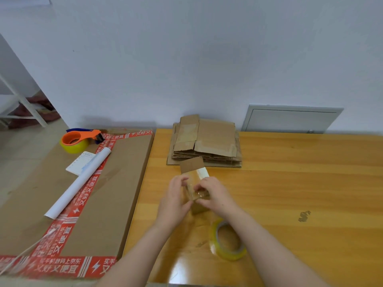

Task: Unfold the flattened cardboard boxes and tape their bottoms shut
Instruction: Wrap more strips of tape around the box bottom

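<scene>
Table point(300, 183) spread under small box point(194, 169). Large taped carton point(116, 183) laid left of box. Stack of flattened boxes point(215, 139) piled just behind box. Box itself held at both sides, flap raised at far end. Tape roll point(233, 254) laid near box, right and nearer. Left hand point(175, 196) curled round box's left side; right hand point(216, 193) pinched onto its top.
</scene>
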